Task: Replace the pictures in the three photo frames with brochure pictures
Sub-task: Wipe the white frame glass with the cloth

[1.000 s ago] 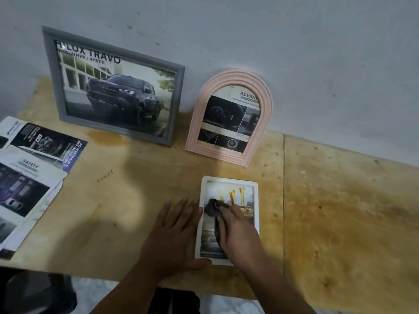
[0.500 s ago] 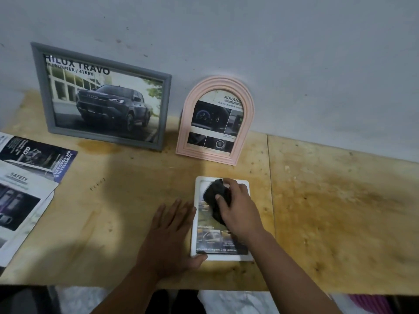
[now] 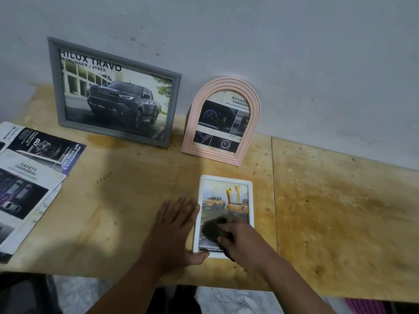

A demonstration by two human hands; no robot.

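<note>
Flat between both hands (image 3: 174, 232) lies white frame (image 3: 226, 180).

Two bare forearms are seen entering from the lower edge of the view, with no sleeve, watch, bracelet or glove worn on either. The left hand (image 3: 174, 232) and the right hand (image 3: 240, 240) are likewise uncovered, and no ring is visible on the fingers that show. The outline of the right hand is smeared by blur, so finer detail cannot be made out.
</note>
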